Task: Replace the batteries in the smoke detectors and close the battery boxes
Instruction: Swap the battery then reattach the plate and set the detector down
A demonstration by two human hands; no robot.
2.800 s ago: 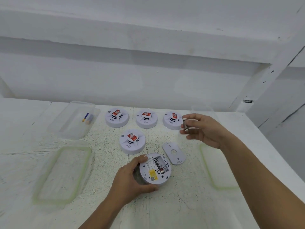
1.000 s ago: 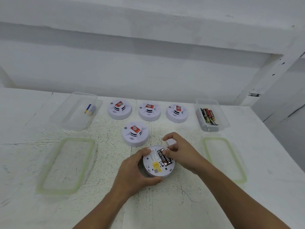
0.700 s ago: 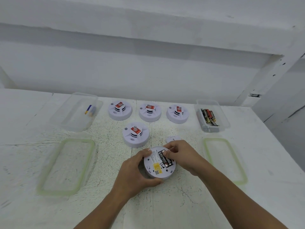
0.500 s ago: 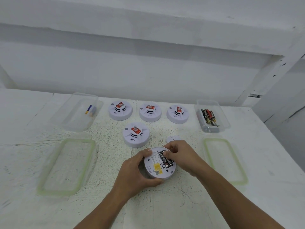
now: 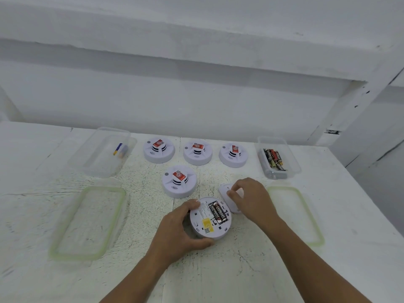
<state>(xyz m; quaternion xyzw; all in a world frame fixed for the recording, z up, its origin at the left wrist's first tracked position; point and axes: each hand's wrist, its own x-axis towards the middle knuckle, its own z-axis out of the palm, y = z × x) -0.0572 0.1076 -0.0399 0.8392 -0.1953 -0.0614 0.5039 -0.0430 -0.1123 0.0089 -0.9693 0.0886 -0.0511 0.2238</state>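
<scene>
while the left hand (image 5: 175, 234) grasps the upturned smoke detector (image 5: 210, 218) at lower centre of the worktop (image 5: 218, 270), batteries (image 5: 217, 212) exposed, the right hand (image 5: 251, 199) pinches the battery cover (image 5: 229, 199) just beside it.

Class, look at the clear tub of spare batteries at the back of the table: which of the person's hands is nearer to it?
Right. The right hand rests on the loose cover plate, in front of the battery tub. The left hand grips the upturned detector, farther left.

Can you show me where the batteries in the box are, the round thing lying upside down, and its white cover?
batteries in the box (image 5: 274, 159): head view, middle of the pile.
upside-down smoke detector (image 5: 202, 219): head view, its white back.
white cover (image 5: 223, 189): head view, far edge.
</scene>
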